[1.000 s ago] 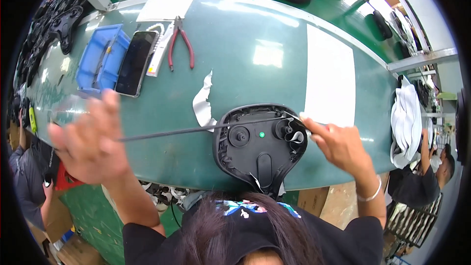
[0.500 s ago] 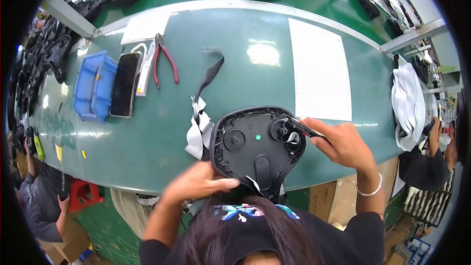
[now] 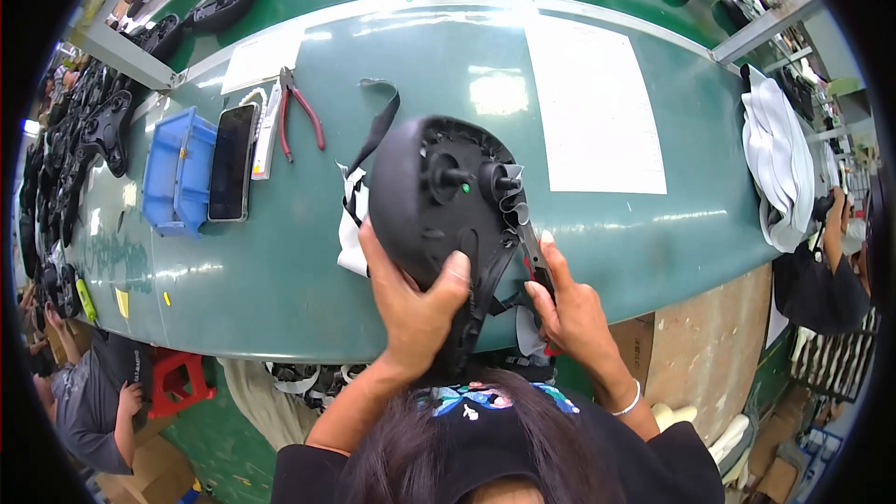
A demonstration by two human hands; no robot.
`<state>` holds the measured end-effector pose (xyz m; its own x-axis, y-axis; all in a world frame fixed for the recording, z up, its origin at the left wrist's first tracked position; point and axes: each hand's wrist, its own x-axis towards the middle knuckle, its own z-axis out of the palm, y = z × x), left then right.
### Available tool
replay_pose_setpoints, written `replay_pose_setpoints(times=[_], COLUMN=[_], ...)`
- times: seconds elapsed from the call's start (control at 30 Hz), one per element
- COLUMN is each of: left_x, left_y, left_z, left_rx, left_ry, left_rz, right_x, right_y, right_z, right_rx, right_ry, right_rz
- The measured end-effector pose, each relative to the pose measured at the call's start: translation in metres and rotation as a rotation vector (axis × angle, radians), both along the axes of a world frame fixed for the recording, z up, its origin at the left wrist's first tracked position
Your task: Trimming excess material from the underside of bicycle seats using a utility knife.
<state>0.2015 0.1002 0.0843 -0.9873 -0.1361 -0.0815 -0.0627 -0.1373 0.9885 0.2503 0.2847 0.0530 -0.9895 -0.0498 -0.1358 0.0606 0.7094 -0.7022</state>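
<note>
My shell [image 3: 399, 182] was black with a small green dot [image 3: 466, 188], and my tool [image 3: 535, 254] showed red and grey. To the left I had a blue tray [image 3: 198, 185], a black phone [image 3: 230, 168] and red-handled pliers [image 3: 311, 119] on the green tabletop [image 3: 616, 243]; the far-right sheet [image 3: 597, 112] was white. My black shirt [image 3: 686, 467] bore a blue, pink and white print [image 3: 490, 399].

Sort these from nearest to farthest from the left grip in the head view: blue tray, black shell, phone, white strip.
1. Black shell: held in the left grip.
2. White strip: on the table, just left of the grip.
3. Phone: farther left and forward.
4. Blue tray: just past the phone, on its left.
</note>
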Motion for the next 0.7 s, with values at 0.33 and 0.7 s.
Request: replay_pose_setpoints(times=[0.33, 0.7], left_x=[0.022, 0.031], left_y=[-0.017, -0.07], left_z=[-0.035, -0.034], left_rx=[-0.289, 0.347], left_ry=[0.134, -0.322], left_rz=[0.043, 0.067], right_x=[-0.002, -0.179], right_y=[0.009, 0.109], right_z=[0.02, 0.023], right_rx=[-0.393, -0.081], right_ry=[0.026, 0.803], right_rz=[-0.276, -0.745])
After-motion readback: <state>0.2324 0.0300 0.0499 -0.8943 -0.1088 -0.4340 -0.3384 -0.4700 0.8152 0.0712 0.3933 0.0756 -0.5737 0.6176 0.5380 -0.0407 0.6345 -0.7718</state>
